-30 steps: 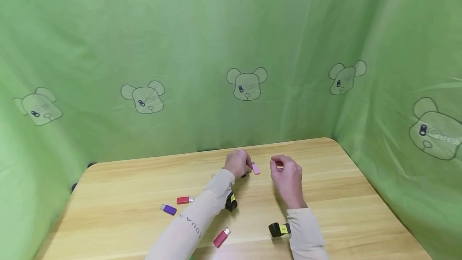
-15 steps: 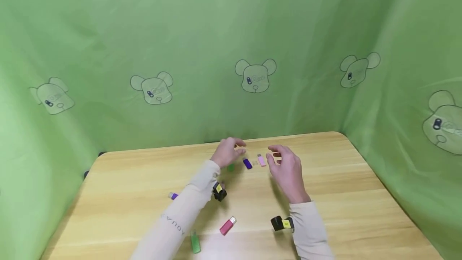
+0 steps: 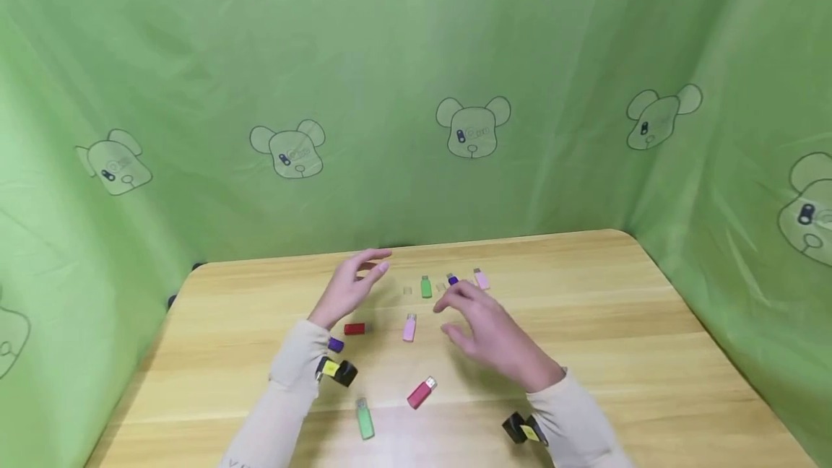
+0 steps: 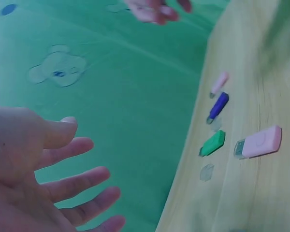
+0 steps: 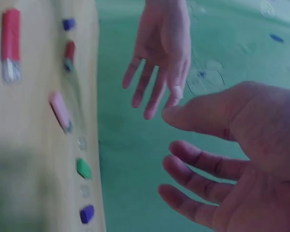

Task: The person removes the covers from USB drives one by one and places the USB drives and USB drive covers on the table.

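Observation:
My left hand [image 3: 344, 287] hangs over the left of the table, fingers spread and holding nothing. Nearest below it are a red USB stick [image 3: 354, 328] and a purple one, partly hidden by the wrist. Fingers loosely bent, my right hand [image 3: 487, 327] hovers right of centre with nothing in its grasp. At the back, a green USB stick [image 3: 425, 287], a purple USB stick [image 4: 218, 107] and a pink USB stick [image 3: 481, 279] lie in a row, with small clear caps [image 4: 207, 172] between and beside them. Another pink USB stick [image 4: 262, 142] lies in front of that row.
Closer to the front edge lie a dark pink USB stick [image 3: 422, 393] and a second green USB stick [image 3: 365, 419]. The wooden table [image 3: 650, 352] is enclosed by a green curtain [image 3: 364, 56] printed with bear heads. Each wrist carries a black camera.
My left hand has left the purple stick in the back row and swung left, its fingers opening. The right hand has shifted left and its pinched fingers have loosened. The head view has moved slightly.

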`<state>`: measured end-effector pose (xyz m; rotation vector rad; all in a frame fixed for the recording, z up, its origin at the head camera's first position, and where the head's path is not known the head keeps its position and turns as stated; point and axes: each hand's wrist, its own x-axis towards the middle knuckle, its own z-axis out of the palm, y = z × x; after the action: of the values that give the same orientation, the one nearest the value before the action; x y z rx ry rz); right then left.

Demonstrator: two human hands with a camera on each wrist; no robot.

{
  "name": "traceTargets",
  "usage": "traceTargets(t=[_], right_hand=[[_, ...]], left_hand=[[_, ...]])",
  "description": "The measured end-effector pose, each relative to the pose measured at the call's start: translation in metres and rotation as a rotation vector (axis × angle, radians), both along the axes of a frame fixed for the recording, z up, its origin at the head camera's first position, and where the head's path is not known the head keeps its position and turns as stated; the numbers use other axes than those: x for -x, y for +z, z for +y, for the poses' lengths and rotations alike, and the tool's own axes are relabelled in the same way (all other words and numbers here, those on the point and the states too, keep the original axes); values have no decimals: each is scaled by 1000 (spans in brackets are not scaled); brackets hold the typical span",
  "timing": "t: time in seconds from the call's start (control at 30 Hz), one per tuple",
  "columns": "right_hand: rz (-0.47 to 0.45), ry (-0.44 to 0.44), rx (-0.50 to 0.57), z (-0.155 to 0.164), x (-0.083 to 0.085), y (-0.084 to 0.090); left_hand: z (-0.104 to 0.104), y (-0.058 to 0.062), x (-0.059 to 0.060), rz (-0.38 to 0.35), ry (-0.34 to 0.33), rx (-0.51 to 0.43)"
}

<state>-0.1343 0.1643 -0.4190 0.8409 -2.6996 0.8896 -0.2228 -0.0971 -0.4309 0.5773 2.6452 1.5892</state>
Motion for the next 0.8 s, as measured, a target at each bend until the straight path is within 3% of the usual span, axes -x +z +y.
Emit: traceTargets(t=[0.13, 0.4, 0.63, 0.8], right_hand=[[-29, 134, -85, -15, -6, -6], [-134, 312, -264, -42, -15, -27], [-125, 372, -374, -53, -17, -39], [-127, 400, -384, -59, -19, -44]], left_hand=[[-20, 0, -14, -18, 35, -65], [-40, -2, -27, -41, 77, -121], [-47, -1, -32, -43, 66, -171], [-51, -4, -37, -81, 61, -201]])
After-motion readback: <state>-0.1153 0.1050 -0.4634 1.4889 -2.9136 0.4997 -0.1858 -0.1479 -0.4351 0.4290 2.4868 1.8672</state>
